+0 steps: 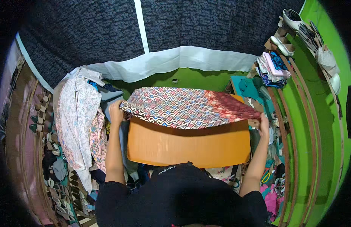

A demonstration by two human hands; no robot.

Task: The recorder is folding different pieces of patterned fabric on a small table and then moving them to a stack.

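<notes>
A patterned cloth [179, 108], with interlocking figures in white, blue and red and a dark red end at the right, is stretched between my hands. Its left end is gripped in my left hand [116, 112], fingers closed round the bunched edge. At the right corner my right hand [263, 125] pinches the dark red end. Below the cloth lies an orange-brown wooden table top [190, 147]; the cloth covers its far part. The near edge of the cloth sags over the board, and I cannot tell whether it touches.
Pale floral garments [79, 113] are heaped left of the table. Folded cloths [273, 68] sit on the wooden rack [292, 102] at the right, near white shoes [283, 46]. A dark patterned curtain [205, 26] hangs at the back. Clothes and shoes crowd both sides.
</notes>
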